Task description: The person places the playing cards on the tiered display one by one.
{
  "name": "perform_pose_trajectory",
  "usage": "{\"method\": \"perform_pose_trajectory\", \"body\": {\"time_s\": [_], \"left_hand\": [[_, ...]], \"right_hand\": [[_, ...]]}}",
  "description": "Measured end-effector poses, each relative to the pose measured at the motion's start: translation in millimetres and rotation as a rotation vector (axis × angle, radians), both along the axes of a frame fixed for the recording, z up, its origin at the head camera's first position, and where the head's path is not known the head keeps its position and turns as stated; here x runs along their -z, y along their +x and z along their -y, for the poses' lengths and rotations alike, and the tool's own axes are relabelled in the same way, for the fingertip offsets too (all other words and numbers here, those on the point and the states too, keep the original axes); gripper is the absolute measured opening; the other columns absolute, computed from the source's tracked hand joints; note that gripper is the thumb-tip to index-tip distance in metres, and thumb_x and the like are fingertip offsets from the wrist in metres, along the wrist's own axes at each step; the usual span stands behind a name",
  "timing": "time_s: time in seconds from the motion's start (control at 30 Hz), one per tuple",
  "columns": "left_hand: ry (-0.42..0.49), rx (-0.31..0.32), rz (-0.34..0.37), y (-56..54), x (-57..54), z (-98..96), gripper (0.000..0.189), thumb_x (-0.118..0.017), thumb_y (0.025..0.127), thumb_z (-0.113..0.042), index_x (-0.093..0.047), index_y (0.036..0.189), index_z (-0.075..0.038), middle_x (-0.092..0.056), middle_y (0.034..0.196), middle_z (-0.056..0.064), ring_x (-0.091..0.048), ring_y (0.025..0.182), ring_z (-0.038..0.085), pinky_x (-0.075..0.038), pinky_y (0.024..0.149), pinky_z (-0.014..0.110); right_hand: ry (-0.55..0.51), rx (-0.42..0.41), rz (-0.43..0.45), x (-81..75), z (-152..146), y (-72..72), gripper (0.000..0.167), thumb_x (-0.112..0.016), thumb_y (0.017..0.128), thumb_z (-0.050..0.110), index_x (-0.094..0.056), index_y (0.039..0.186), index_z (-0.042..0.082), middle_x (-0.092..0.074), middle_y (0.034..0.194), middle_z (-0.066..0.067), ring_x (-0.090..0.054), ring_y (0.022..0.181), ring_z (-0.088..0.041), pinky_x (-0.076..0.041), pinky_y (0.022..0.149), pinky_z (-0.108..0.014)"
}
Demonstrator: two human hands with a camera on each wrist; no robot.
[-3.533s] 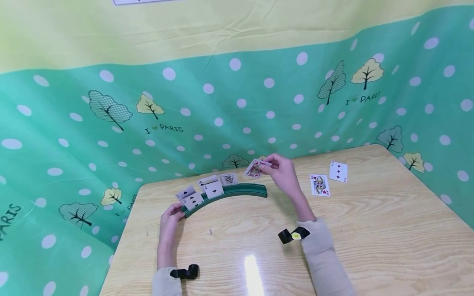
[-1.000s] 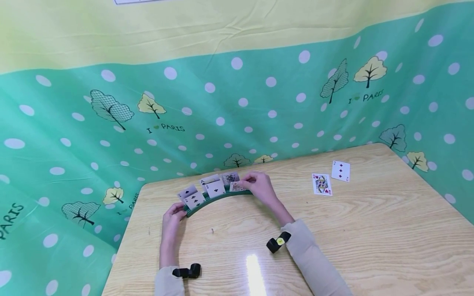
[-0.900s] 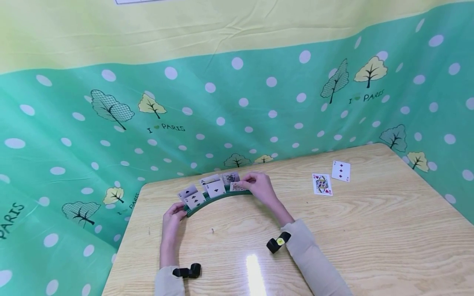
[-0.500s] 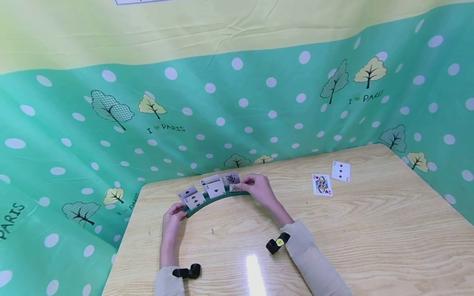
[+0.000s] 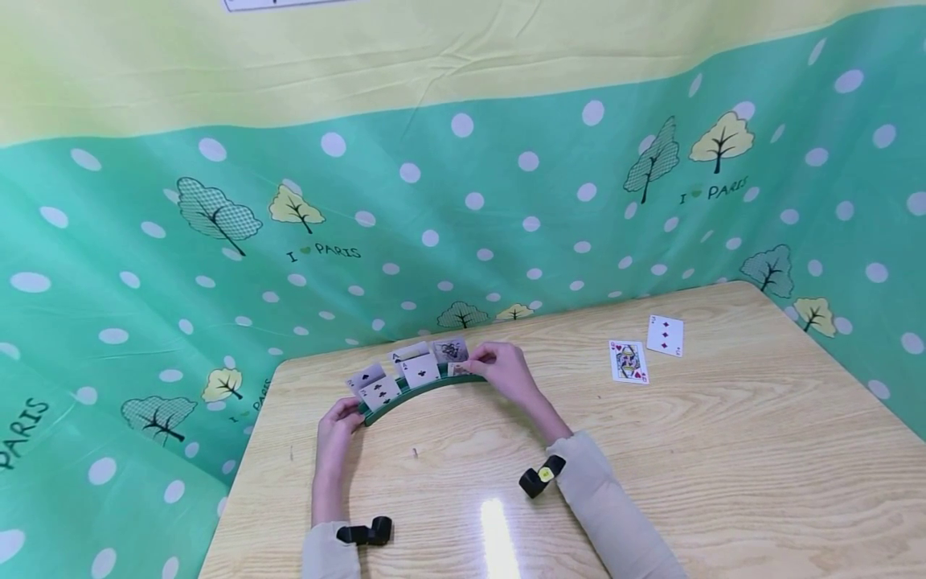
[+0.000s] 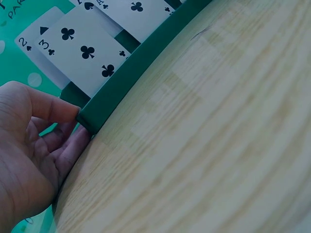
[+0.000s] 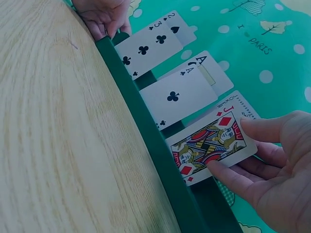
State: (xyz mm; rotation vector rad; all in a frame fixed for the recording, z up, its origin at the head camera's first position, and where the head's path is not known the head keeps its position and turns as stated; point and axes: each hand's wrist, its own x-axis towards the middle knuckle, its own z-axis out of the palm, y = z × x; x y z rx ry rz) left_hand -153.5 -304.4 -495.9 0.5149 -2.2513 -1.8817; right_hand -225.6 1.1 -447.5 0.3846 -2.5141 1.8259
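A curved green card holder (image 5: 427, 388) stands on the table with playing cards leaning in two rows. My left hand (image 5: 338, 422) grips its left end between thumb and fingers. The three of clubs (image 6: 80, 60) stands in front of the two of spades (image 6: 30, 41). Right of these, the ace of clubs (image 7: 182, 92) overlaps another ace (image 7: 221, 82). With my right hand (image 5: 506, 371) I pinch the jack of diamonds (image 7: 209, 145), its lower edge at the holder's front slot. Behind the jack, a joker (image 7: 247, 106) shows only its top part.
The queen of hearts (image 5: 629, 362) and the three of diamonds (image 5: 665, 334) lie face up on the wooden table (image 5: 448, 466), to the right. A green polka-dot cloth (image 5: 405, 241) hangs directly behind the table's back edge.
My right hand has brought the red face card down and left from above the holder into its front row, shifting slightly left since. The left hand keeps its grip on the holder's end.
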Motion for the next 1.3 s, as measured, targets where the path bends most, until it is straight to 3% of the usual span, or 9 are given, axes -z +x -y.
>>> {"method": "perform_pose_trajectory", "body": {"time_s": [0.37, 0.63, 0.77, 1.0, 1.17, 1.3], "left_hand": [[-0.046, 0.006, 0.014, 1.3, -0.2, -1.0, 0.039, -0.053, 0.094, 0.007, -0.056, 0.132, 0.014, -0.064, 0.125, 0.022, -0.057, 0.095, 0.003, -0.047, 0.082, 0.013], [-0.042, 0.006, 0.007, 1.9, 3.0, -1.2, 0.038, -0.052, 0.094, 0.007, -0.055, 0.131, 0.016, -0.058, 0.131, 0.031, -0.058, 0.099, 0.008, -0.048, 0.082, 0.013], [-0.037, -0.005, 0.015, 0.8, 3.9, -1.5, 0.037, -0.051, 0.094, 0.007, -0.056, 0.129, 0.015, -0.06, 0.129, 0.029, -0.058, 0.099, 0.008, -0.048, 0.082, 0.013], [-0.041, -0.001, 0.006, 0.6, 2.2, -2.7, 0.037, -0.052, 0.094, 0.006, -0.056, 0.13, 0.015, -0.06, 0.129, 0.028, -0.057, 0.1, 0.009, -0.048, 0.082, 0.013], [-0.056, -0.001, 0.017, 1.1, 0.1, -2.3, 0.038, -0.052, 0.095, 0.005, -0.057, 0.132, 0.013, -0.061, 0.129, 0.025, -0.056, 0.1, 0.007, -0.046, 0.083, 0.013], [-0.058, 0.002, 0.022, 1.6, -0.5, -0.7, 0.039, -0.052, 0.095, 0.005, -0.057, 0.133, 0.013, -0.062, 0.13, 0.025, -0.056, 0.1, 0.007, -0.046, 0.083, 0.013]], "right_hand": [[0.054, -0.038, -0.034, 6.5, 8, 5.6, 0.008, -0.082, 0.088, 0.012, -0.076, 0.087, 0.008, -0.07, 0.082, 0.001, -0.061, 0.076, -0.013, -0.052, 0.07, -0.029], [0.062, -0.001, -0.071, 9.8, 14, 7.5, 0.008, -0.081, 0.09, 0.015, -0.075, 0.087, 0.009, -0.07, 0.084, 0.001, -0.061, 0.079, -0.015, -0.051, 0.07, -0.031], [0.037, 0.024, -0.084, 6.8, 9, 5.9, 0.012, -0.081, 0.09, 0.016, -0.076, 0.097, 0.007, -0.072, 0.093, -0.003, -0.064, 0.084, -0.017, -0.055, 0.073, -0.03], [-0.064, 0.112, -0.121, -12.8, -20, 1.5, 0.023, -0.075, 0.095, 0.013, -0.072, 0.114, 0.0, -0.073, 0.108, -0.012, -0.069, 0.097, -0.026, -0.06, 0.08, -0.032], [-0.02, 0.157, -0.194, -21.1, -57, -3.3, 0.02, -0.073, 0.096, 0.007, -0.071, 0.113, -0.004, -0.073, 0.104, -0.016, -0.068, 0.098, -0.031, -0.059, 0.084, -0.039], [0.058, 0.175, -0.197, -22.0, -91, -5.5, 0.022, -0.071, 0.098, 0.009, -0.07, 0.116, -0.004, -0.073, 0.105, -0.018, -0.068, 0.099, -0.032, -0.059, 0.086, -0.044]]}}
